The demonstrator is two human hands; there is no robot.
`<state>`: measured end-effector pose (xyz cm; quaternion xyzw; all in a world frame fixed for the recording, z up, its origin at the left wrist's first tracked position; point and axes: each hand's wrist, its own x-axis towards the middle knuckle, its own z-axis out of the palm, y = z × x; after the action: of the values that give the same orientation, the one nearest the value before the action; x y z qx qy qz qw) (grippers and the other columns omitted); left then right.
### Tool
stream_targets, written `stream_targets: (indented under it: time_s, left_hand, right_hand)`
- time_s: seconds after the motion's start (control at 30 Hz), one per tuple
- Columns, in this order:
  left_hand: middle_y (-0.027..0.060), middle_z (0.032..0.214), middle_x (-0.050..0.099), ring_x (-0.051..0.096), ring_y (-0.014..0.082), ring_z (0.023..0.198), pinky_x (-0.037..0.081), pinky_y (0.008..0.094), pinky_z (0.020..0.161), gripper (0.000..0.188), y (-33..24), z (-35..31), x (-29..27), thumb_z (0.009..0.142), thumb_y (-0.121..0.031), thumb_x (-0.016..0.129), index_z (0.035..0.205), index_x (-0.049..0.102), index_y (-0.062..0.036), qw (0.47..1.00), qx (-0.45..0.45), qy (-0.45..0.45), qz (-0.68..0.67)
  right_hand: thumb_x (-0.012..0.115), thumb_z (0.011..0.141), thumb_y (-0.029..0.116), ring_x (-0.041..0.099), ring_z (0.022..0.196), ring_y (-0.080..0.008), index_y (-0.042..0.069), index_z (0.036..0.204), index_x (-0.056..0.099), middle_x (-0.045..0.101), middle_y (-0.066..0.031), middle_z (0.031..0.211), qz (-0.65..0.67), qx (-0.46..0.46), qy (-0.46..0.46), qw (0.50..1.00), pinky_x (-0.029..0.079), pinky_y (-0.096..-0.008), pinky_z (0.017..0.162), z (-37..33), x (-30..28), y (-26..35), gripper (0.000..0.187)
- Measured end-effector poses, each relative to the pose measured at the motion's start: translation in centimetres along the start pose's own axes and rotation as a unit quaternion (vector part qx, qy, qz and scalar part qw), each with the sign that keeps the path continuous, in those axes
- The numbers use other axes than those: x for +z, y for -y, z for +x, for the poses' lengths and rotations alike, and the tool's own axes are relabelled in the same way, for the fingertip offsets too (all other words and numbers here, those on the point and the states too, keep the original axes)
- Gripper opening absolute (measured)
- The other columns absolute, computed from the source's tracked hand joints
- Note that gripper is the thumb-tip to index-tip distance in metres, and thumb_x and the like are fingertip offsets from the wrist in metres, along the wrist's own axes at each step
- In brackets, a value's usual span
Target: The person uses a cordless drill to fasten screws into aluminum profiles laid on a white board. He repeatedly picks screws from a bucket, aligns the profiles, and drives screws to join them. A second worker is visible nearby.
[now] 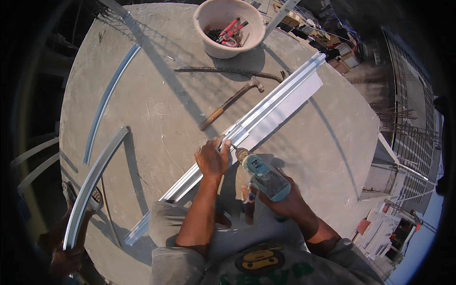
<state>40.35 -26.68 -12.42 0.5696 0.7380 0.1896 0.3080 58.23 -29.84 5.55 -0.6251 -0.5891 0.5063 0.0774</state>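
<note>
Head view: right hand [289, 203] is clenching fingers around teal drill [267, 178]; left hand [211, 160] is touching metal channel [278, 97], finger grip unclear. Bucket [222, 51] is standing at twelve o'clock.

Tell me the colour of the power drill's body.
The power drill has a teal body, showing best in the head view.

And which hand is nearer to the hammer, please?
Left. The left hand, on the metal channel, is just below the hammer in the picture; the right hand, holding the drill, is lower and farther right.
</note>
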Motion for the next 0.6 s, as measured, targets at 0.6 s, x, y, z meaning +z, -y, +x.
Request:
stream_targets:
  time_s: [0.6]
  left_hand:
    - [0.0075,0.116,0.071,0.064,0.0269,0.112,0.033,0.0464,0.108,0.039,0.3,0.7,-2.6,0.092,-0.036,0.066,0.128,0.064,-0.0199,0.976,-0.098,0.185,-0.058]
  right_hand:
    - [0.068,0.080,0.007,0.066,0.092,-0.0179,0.000,0.120,0.062,0.071,-0.0100,0.103,-0.123,0.188,0.129,0.966,0.053,-0.0323,0.080,5.2,-2.8,5.8,0.041]
